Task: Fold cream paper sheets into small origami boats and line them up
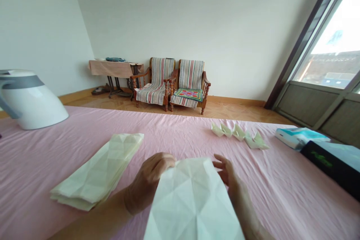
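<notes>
A sheet of pale creased paper (194, 198) rises in front of me, marked with crossing diagonal folds. My left hand (154, 176) is closed on its upper left edge, the thumb and fingers pinching it. At the upper right edge is my right hand (226, 172), its fingers loosely spread; part of it is hidden behind the sheet. Left of my left hand lies a stack of similar creased paper (98, 172). Several small folded paper boats (238, 133) stand in a row beyond my right hand.
A pink cloth (174, 135) covers the surface. A white and grey jug (39, 101) stands at far left. On the right lie a blue and white packet (300, 137) and a black box (332, 165). Two wooden armchairs (191, 77) and a cloth-covered table (112, 68) stand by the wall.
</notes>
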`<move>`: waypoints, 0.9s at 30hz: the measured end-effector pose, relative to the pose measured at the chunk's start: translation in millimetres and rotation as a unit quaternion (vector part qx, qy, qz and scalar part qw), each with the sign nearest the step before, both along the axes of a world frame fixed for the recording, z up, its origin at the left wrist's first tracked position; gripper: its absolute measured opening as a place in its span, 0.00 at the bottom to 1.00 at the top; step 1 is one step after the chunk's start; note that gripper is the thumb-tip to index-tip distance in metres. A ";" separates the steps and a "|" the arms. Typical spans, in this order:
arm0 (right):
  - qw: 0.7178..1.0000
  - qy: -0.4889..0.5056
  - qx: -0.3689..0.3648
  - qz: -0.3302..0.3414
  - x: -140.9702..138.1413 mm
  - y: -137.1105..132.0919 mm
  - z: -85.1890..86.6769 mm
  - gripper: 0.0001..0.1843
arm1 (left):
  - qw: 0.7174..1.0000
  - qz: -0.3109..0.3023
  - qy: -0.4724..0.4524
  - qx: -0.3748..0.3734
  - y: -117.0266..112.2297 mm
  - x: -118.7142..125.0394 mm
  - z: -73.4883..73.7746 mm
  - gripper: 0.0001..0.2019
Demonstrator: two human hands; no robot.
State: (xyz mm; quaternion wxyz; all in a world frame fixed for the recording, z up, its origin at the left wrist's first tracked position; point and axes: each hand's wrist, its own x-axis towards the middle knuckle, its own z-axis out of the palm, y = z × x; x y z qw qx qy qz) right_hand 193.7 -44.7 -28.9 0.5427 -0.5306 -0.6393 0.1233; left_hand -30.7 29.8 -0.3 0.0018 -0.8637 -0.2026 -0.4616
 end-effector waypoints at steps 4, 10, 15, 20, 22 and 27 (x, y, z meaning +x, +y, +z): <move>0.998 -0.024 0.054 0.000 1.2 -2.5 9.9 0.28 | 0.999 -0.030 0.020 -0.013 2.4 -2.5 0.6 0.05; 0.964 -0.231 0.075 0.106 7.0 -11.0 5.9 0.20 | 0.995 -0.046 0.083 -0.031 -1.6 -0.6 8.4 0.08; 0.965 -0.222 0.051 0.134 13.5 2.9 -16.8 0.18 | 0.974 -0.079 0.208 -0.031 -14.1 -7.8 10.0 0.11; 0.962 -0.231 0.105 0.101 11.9 -2.1 -5.5 0.23 | 0.965 -0.074 0.251 0.019 -25.9 -19.8 12.1 0.15; 0.954 -0.250 0.121 0.110 10.2 -8.2 6.9 0.27 | 0.972 -0.076 0.219 0.028 -27.5 -24.1 14.5 0.15; 0.956 -0.270 0.095 0.072 13.2 -7.4 10.8 0.31 | 0.988 -0.073 0.128 0.042 -27.2 -27.5 18.7 0.14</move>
